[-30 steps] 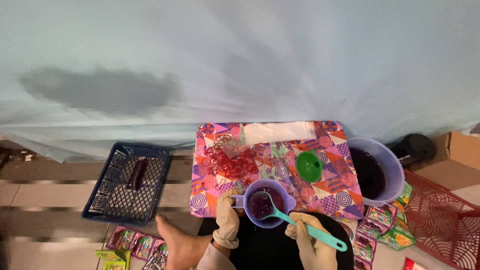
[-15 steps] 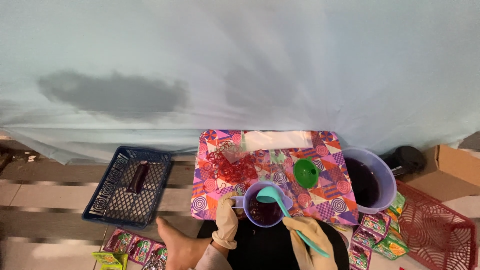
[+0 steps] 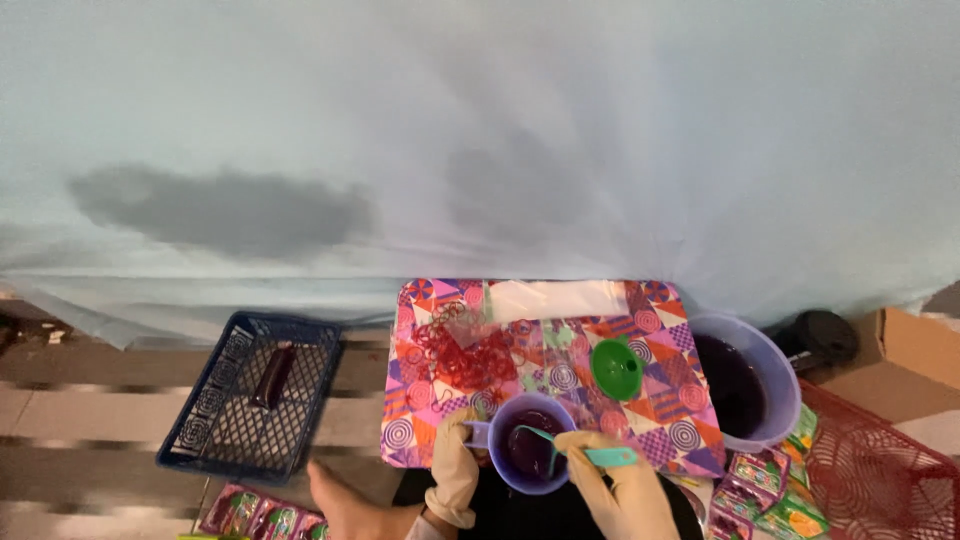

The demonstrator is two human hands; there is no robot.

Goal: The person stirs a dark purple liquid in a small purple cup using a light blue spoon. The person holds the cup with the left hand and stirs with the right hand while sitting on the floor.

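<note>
The teal spoon (image 3: 575,452) lies nearly level, handle out to the right, bowl dipped leftward into the purple cup (image 3: 528,452) of dark liquid. The gloved right hand (image 3: 615,488) has its fingers clamped on the handle; the gloved left hand (image 3: 455,470) wraps the cup's handle at its left side. The cup sits on the near edge of the patterned tray (image 3: 660,425). Beyond it lie a green funnel (image 3: 615,368) and red rubber bands (image 3: 465,352); a purple bowl (image 3: 775,375) stands right, a blue basket (image 3: 240,395) left.
</note>
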